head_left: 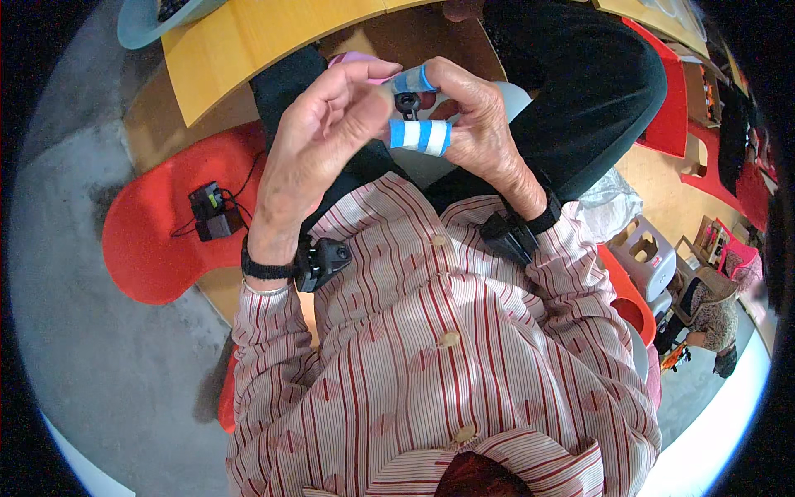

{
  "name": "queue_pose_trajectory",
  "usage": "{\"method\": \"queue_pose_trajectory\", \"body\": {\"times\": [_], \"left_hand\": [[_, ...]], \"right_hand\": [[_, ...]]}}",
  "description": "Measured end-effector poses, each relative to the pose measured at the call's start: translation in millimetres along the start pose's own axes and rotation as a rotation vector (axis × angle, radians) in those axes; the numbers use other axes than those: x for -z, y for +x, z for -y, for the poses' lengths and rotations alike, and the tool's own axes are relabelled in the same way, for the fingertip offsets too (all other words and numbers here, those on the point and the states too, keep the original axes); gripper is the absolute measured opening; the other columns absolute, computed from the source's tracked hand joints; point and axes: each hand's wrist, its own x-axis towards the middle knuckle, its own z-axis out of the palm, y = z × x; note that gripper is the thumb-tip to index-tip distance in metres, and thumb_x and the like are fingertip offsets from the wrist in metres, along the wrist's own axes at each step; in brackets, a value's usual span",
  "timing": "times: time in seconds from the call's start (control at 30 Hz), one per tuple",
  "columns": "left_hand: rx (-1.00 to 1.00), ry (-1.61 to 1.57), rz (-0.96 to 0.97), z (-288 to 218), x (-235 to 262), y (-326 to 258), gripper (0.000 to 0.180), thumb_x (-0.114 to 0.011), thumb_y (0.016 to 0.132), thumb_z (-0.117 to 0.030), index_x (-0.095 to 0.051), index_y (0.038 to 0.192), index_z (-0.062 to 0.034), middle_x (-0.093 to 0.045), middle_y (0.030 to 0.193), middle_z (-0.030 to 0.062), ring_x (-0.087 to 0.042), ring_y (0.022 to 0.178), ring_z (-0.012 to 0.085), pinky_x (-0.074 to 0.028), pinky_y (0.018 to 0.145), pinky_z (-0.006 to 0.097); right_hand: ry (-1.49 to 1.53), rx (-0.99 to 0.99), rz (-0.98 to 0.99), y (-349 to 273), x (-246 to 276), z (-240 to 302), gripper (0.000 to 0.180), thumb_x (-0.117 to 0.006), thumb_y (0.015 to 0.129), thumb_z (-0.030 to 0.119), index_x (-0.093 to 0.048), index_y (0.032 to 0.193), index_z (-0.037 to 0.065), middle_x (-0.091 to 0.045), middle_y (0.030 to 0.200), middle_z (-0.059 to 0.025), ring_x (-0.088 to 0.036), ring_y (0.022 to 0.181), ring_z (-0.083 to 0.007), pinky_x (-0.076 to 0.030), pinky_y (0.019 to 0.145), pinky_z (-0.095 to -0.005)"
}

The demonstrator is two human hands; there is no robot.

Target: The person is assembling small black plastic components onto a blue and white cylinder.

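Observation:
My left hand [319,124] is raised over my lap, its fingers curled and meeting near my right fingertips. Its thumb tip is blurred, and whatever it pinches, if anything, cannot be made out. My right hand [484,120] faces it, with blue-and-white striped tape [421,137] round the thumb and blue tape [411,79] round the index finger. Between these taped fingers shows a small black part [407,103] with a rounded end, seemingly gripped by the right hand. Black straps with small black devices [323,263] circle both wrists.
On the left, a red stool seat [153,240] carries a black device with a cable [211,211]. A yellow wooden tabletop [265,37] curves ahead, with a pale blue bowl [137,29] on it. Grey plastic stool [646,257], clear bag [611,203] and another person [712,319] are on the right.

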Motion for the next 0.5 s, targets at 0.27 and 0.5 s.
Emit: {"method": "queue_pose_trajectory", "body": {"times": [0.27,0.5], "left_hand": [[-0.052,0.023,0.004,-1.9,6.4,-3.8,0.031,-0.057,0.089,-0.010,-0.051,0.117,0.0018,-0.056,0.112,0.0074,-0.053,0.100,0.0121,-0.042,0.090,0.027],[-0.052,0.104,0.030,-6.4,5.8,-4.2,0.029,-0.054,0.089,-0.005,-0.051,0.117,0.0024,-0.056,0.112,0.0075,-0.054,0.101,0.0129,-0.044,0.087,0.027]], "right_hand": [[0.127,0.000,0.047,0.5,-2.6,7.7,0.039,-0.082,0.064,0.022,-0.061,0.093,0.006,-0.058,0.078,0.0000,-0.058,0.072,-0.0067,-0.049,0.054,-0.0197],[0.180,-0.062,0.080,-1.2,-0.7,6.5,0.036,-0.081,0.067,0.021,-0.061,0.093,0.006,-0.059,0.081,-0.0007,-0.058,0.071,-0.0066,-0.049,0.052,-0.0190]]}}
